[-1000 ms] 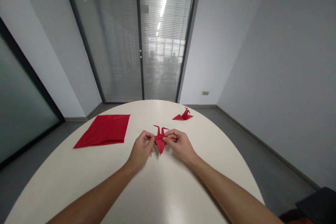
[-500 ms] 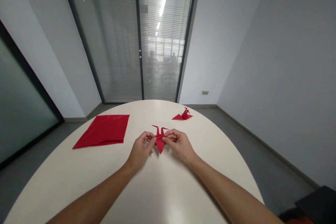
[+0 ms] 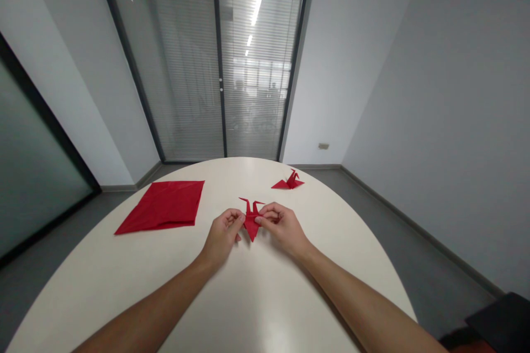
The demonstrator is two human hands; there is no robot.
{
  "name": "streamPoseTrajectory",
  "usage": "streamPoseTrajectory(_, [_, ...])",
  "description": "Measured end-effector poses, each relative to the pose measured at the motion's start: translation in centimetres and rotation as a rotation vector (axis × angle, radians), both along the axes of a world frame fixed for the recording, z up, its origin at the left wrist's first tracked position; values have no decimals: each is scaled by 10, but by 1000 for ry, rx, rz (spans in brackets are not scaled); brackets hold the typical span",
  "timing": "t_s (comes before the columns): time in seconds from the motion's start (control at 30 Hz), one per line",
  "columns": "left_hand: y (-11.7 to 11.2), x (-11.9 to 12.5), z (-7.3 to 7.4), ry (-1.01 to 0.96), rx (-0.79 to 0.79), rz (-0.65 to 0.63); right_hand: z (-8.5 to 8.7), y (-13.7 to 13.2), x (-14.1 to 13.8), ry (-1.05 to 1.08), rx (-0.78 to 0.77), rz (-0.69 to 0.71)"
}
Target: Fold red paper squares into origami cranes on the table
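Observation:
A red origami crane (image 3: 252, 226) is between my hands over the middle of the table, its two thin folded points sticking up and away from me and its broad point facing me. My left hand (image 3: 221, 234) is closed, thumb and fingers pinching at the crane's left edge. On the other side, my right hand (image 3: 284, 226) grips the right edge, its thumb lying on the front of the paper. My fingers cover both side edges. A second red paper crane (image 3: 290, 181) stands farther back to the right with its wings spread.
A stack of red paper sheets (image 3: 165, 204) lies at the left on the round white table (image 3: 248, 298). Beyond the table's far edge are a glass partition with blinds (image 3: 190, 66) and white walls. Something dark (image 3: 503, 320) shows at the lower right.
My left hand has shifted very slightly left at the crane's edge, and the crane has moved a touch with it. My right hand keeps its grip in nearly the same place.

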State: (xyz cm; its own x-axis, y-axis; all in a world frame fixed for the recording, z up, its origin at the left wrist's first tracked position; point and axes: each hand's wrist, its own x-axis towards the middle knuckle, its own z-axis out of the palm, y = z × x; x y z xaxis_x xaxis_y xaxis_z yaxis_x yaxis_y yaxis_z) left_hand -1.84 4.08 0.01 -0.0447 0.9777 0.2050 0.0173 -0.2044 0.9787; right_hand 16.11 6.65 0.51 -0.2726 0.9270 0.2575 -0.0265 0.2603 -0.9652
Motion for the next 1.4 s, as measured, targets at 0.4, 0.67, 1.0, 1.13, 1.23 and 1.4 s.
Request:
streamPoseTrajectory(0.4, [-8,3,6,238,135,90,0,1,2,-85,52,-17])
streamPoseTrajectory(0.67, [-9,3,10,188,133,51,4,-3,-1,-32,30,33])
streamPoseTrajectory(1.0, [-2,3,-2,131,111,85,3,-4,-2,4,6,62])
streamPoseTrajectory(1.13, [-2,3,-8,126,62,52,4,-5,-1,-16,72,59])
streamPoseTrajectory(1.23, [-1,3,-8,44,47,-20,4,-5,1,-33,100,48])
streamPoseTrajectory(1.4, [-3,5,-1,61,69,-94,4,-5,2,-58,122,28])
